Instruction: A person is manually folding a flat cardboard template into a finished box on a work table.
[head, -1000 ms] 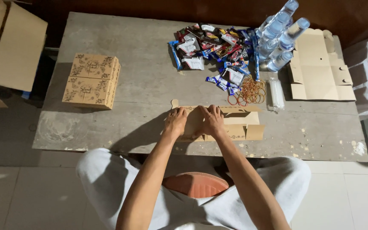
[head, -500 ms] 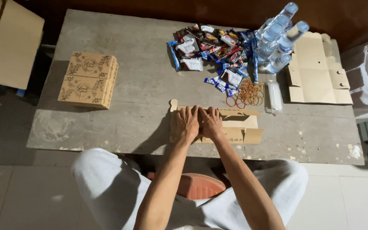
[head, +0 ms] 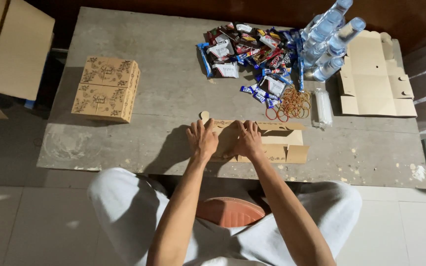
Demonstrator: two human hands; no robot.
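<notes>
I'm pressing both flat, open hands, left (head: 201, 139) and right (head: 248, 141), on the half-folded box (head: 277, 143); uneven pressure risks creasing its flap.

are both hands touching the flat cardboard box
Touching: the head view shows the left hand and right hand pressed flat onto the cardboard box.

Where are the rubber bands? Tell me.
In the head view, the rubber bands lie on the table's right half, between the snack packets and the half-folded box.
</notes>
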